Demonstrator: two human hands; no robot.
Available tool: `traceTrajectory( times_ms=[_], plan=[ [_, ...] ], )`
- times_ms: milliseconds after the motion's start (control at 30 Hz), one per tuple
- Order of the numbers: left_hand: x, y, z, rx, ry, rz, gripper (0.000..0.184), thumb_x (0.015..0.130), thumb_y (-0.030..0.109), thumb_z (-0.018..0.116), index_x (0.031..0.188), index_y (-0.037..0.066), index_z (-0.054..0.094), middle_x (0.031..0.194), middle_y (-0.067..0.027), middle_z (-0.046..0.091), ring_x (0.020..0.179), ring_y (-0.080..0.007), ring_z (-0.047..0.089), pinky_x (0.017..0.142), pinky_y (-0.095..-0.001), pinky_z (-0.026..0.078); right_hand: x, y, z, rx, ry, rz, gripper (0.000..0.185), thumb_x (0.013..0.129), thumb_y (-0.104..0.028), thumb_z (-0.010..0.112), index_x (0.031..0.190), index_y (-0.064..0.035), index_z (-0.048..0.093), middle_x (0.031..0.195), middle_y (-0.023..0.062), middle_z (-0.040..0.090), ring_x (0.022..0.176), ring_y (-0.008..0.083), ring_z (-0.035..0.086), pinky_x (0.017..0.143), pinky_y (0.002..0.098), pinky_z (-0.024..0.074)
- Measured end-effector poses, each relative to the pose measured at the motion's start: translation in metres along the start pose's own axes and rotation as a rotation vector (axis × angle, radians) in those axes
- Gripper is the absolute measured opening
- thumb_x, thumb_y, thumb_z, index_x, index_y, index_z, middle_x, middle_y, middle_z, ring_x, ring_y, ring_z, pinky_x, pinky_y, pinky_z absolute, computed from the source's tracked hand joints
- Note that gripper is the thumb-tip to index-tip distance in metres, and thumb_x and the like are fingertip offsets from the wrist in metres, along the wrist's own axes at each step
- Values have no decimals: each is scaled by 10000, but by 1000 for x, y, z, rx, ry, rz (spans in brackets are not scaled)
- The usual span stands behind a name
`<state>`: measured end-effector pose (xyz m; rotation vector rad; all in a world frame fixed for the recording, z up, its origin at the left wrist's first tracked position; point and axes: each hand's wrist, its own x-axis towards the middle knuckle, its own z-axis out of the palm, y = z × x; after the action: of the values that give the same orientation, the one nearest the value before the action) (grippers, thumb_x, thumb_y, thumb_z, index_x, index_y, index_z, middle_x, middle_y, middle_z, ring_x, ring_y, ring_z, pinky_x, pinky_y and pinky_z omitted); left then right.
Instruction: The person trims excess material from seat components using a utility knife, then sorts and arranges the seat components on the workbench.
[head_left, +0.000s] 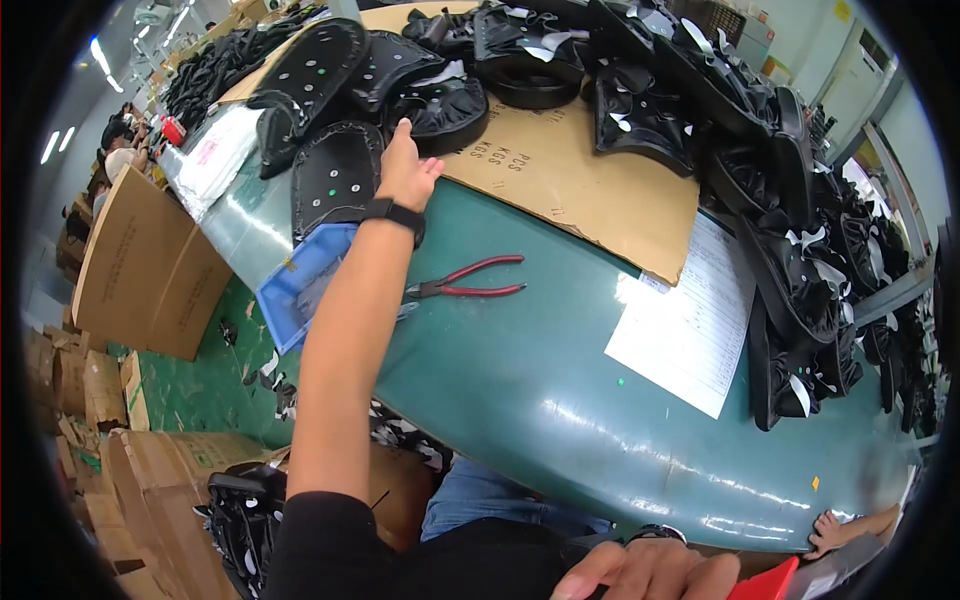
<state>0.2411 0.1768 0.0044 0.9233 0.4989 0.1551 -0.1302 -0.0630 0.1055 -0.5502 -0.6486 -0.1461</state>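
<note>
My left hand (pixel 408 175), a dark watch on its wrist, reaches over the far left of the green table (pixel 480 360). Its fingers are apart and hold nothing, beside a rounded black padded piece (pixel 440 112). Next to it lies a flat black piece (pixel 335 175) with metal studs and a green dot. My right hand (pixel 650 575) is at the bottom edge near my body, its fingers curled; what they hold is hidden. Red-handled pliers (pixel 470 278) lie right of my left forearm, which partly covers a blue bin (pixel 300 285).
Cardboard (pixel 590 185) and a printed sheet (pixel 685 320) lie on the table. Piled black pieces (pixel 790 270) line the right side. Another person's hand (pixel 828 535) rests at the lower right table edge, near a red object (pixel 765 580). Cardboard boxes (pixel 180 480) stand left.
</note>
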Motion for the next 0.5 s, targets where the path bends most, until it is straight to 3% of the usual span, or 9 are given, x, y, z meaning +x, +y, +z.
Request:
traceTrajectory(
  times_ms=[33,67,133,200,233,267,333,400,500],
  plan=[
    [20,-8,5,3,8,-20,816,861,465,657,1438,52,253,1416,-314,263,1255,-455,366,1028,-538,376,4,1,-7,0,-31,-3,226,968,-234,528,1064,-31,496,1151,280,630,1083,429,619,985,583,366],
    [38,-18,10,2,117,12,768,845,452,682,1399,60,324,1413,-247,318,1202,-437,407,1026,-506,382,6,1,-14,-3,-56,-5,223,969,-239,522,1043,-29,506,1147,279,632,1084,429,619,982,579,366],
    [52,-24,25,-25,243,39,645,823,435,713,1328,133,449,1303,-159,457,1105,-356,476,903,-453,461,7,-3,-24,-10,-24,9,227,973,-245,519,1044,-30,502,1121,275,645,1060,418,634,977,570,370],
    [113,-35,0,57,207,122,524,770,438,754,1198,198,572,1135,-104,552,954,-247,516,712,-372,477,11,-4,-30,81,91,9,207,976,-229,514,1043,-34,500,1083,252,666,1022,398,654,969,555,380],
    [114,-26,4,101,336,51,393,717,435,775,1004,212,624,917,-52,572,737,-166,512,547,-309,408,16,-5,-36,77,88,5,207,976,-229,514,1043,-34,500,1083,252,666,1022,398,654,969,555,380],
    [118,-18,1,107,287,-4,376,673,422,785,888,200,570,797,-22,526,566,-135,437,493,-282,359,20,-5,-43,105,67,24,224,973,-244,520,1047,-34,501,1064,241,674,1007,383,662,962,545,389],
    [75,-8,23,48,232,-48,376,662,406,786,815,199,512,733,7,472,494,-116,376,457,-264,330,18,-8,-48,135,65,48,241,969,-259,527,1051,-33,502,1045,230,681,992,368,670,956,536,397],
    [33,-7,28,19,93,-204,377,653,389,799,813,205,511,748,18,478,513,-113,375,465,-238,334,12,-14,-49,-146,258,106,281,1001,-356,451,1031,-79,414,849,186,651,860,340,687,717,482,567],
    [-58,-20,16,-99,-93,-321,257,744,284,784,885,211,581,781,62,528,566,-95,422,460,-205,380,8,-6,-74,-263,583,301,265,985,-297,493,1047,-51,415,760,166,611,697,281,658,632,383,560]
  ],
)
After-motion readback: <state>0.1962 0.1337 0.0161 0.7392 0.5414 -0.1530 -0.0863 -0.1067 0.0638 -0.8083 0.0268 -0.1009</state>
